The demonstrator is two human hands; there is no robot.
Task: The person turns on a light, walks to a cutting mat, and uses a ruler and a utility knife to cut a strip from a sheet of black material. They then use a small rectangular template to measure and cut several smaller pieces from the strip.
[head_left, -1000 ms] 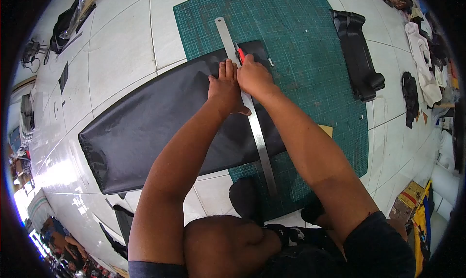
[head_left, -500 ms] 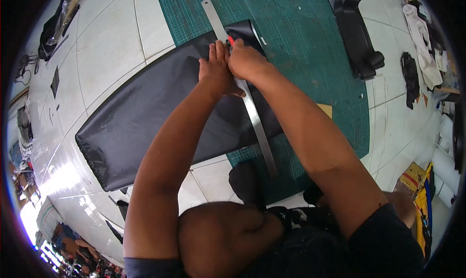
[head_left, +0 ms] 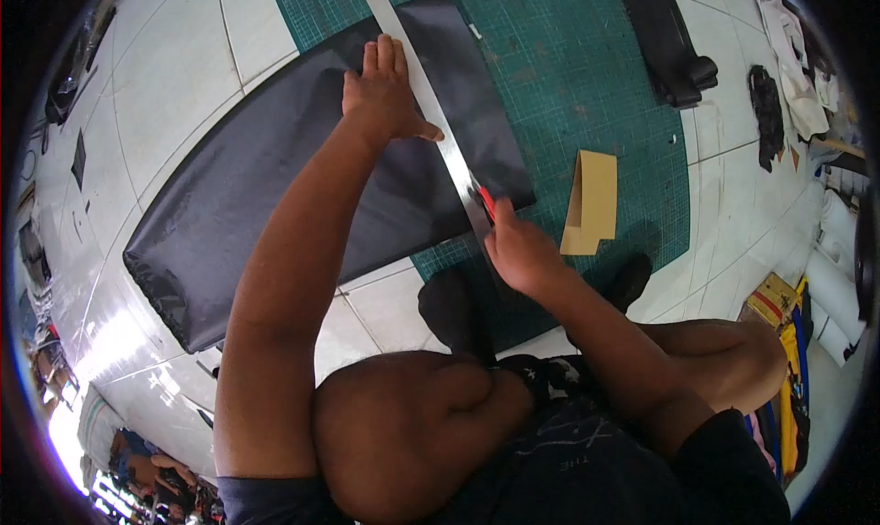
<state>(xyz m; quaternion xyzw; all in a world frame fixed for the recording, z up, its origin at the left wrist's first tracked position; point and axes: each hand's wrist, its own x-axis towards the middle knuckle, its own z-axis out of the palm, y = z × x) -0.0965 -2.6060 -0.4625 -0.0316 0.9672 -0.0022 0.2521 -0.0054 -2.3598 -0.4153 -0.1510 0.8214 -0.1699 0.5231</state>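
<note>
A long steel ruler (head_left: 427, 103) lies slantwise across a black sheet of material (head_left: 229, 186), which looks folded or layered. My left hand (head_left: 380, 99) rests on the sheet beside the ruler, fingers spread, its thumb reaching onto the metal. In my right hand (head_left: 524, 254) is a red utility knife (head_left: 487, 198), its tip at the ruler's right edge near the lower edge of the sheet. Beneath the sheet's right part is a green cutting mat (head_left: 568, 76). The ruler's lower end is hard to make out against the mat.
A folded tan card (head_left: 598, 199) lies on the mat, right of my right hand. Black rolled material (head_left: 674, 48) lies across the mat's upper right edge. White tiled floor (head_left: 174, 66) surrounds the mat. My feet (head_left: 449, 309) are at the mat's near edge.
My right hand has drawn the knife down along the ruler toward me, away from my left hand. The left hand still presses at the ruler. The tan card is now more exposed.
</note>
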